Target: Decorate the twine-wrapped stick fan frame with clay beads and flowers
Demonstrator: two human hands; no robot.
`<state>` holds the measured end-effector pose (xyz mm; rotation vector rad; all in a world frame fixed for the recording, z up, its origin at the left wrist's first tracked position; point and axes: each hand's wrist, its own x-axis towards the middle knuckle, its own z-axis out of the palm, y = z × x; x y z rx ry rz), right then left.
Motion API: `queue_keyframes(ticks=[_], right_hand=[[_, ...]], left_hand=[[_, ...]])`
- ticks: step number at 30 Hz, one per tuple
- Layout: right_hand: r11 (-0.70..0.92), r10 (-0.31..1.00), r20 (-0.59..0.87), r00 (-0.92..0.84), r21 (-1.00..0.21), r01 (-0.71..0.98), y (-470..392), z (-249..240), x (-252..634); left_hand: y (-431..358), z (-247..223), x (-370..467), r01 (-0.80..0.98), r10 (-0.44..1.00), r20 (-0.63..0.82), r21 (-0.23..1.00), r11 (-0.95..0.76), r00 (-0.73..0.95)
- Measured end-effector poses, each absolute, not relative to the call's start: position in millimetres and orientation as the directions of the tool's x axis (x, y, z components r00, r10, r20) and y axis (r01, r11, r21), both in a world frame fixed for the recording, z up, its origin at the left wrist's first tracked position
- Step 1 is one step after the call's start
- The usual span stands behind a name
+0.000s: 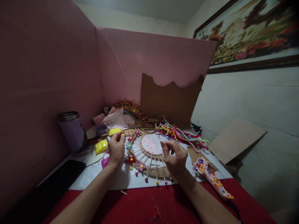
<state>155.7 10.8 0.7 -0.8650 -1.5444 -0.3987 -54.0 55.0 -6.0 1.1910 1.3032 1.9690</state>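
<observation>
My left hand [116, 149] is pinched, with a small yellow ball [122, 135] showing at its fingertips. My right hand [175, 157] is also closed in a pinch above the right side of a round craft frame; anything between those fingertips is too small to make out. The round frame [158, 171] lies on a white sheet, wrapped in twine, with thin sticks radiating from a dotted pink-and-white center [151, 144]. Colored flowers, such as a red flower [131, 160] and a blue flower [128, 145], sit along its left side. Small colored balls tip its sticks.
Yellow clay packets [101, 147] lie left of my left hand, near a purple tumbler [73, 132] and a dark phone-like slab [67, 175]. Colorful pipe cleaners [178, 133] lie behind, before a cardboard piece [170, 101]. At right rests a flower-patterned glue gun [212, 179].
</observation>
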Motion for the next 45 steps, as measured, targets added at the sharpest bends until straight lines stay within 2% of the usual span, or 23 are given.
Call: queue_keyframes(ticks=[36, 45], right_hand=[[0.636, 0.302, 0.952, 0.058, -0.246, 0.732, 9.3, 3.3, 160.1], [0.645, 0.362, 0.926, 0.105, -0.33, 0.689, 8.9, 2.9, 163.4]], left_hand=[[56.7, -4.6, -51.0, 0.05, 0.774, 0.376, 0.911, -0.41, -0.51], [53.8, -0.5, -50.1, 0.076, 0.777, 0.385, 0.912, -0.404, -0.498]])
